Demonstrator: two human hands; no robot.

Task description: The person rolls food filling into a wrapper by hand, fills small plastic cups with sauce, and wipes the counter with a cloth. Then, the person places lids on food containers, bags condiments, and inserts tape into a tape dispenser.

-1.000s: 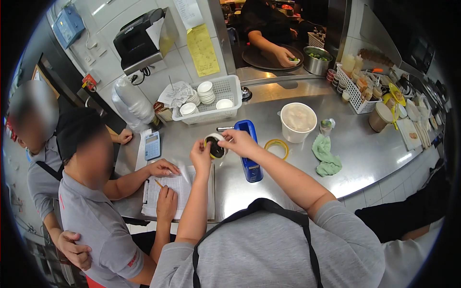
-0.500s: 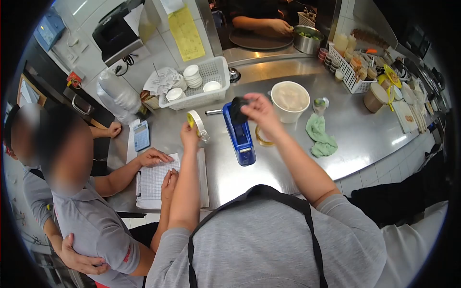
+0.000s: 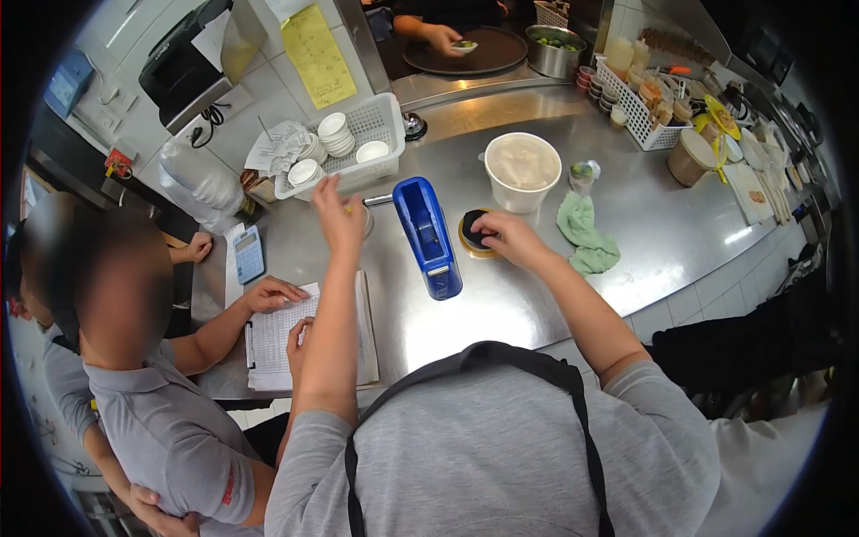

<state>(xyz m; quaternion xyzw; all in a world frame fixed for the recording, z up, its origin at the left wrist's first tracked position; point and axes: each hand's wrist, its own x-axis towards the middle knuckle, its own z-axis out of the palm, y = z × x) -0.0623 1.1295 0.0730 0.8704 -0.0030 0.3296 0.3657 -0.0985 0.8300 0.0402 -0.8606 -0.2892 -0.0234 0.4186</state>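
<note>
My left hand (image 3: 340, 219) is raised left of the blue tape dispenser (image 3: 428, 237), its fingers around a roll of tape (image 3: 368, 224). The hand hides most of that roll; a yellow patch shows by the fingers. The dispenser stands on the steel counter, its well without a roll. To its right, my right hand (image 3: 510, 237) pinches a black tape hub (image 3: 480, 225), which sits at the middle of an amber tape ring (image 3: 465, 247) on the counter. Whether the hub is inside the ring or just above it, I cannot tell.
Behind stand a white tub (image 3: 523, 183) and a basket (image 3: 394, 166) of small dishes. A green cloth (image 3: 586, 237) lies to the right. At left, a person in grey (image 3: 179, 403) rests a hand by a clipboard (image 3: 277, 345); a calculator (image 3: 249, 255) lies near. Another person's hand (image 3: 443, 40) works at the pass.
My right hand has lowered the black hub from above the dispenser to the amber ring. My left hand has risen slightly leftward. The person at the pass now holds a small dish over the tray.
</note>
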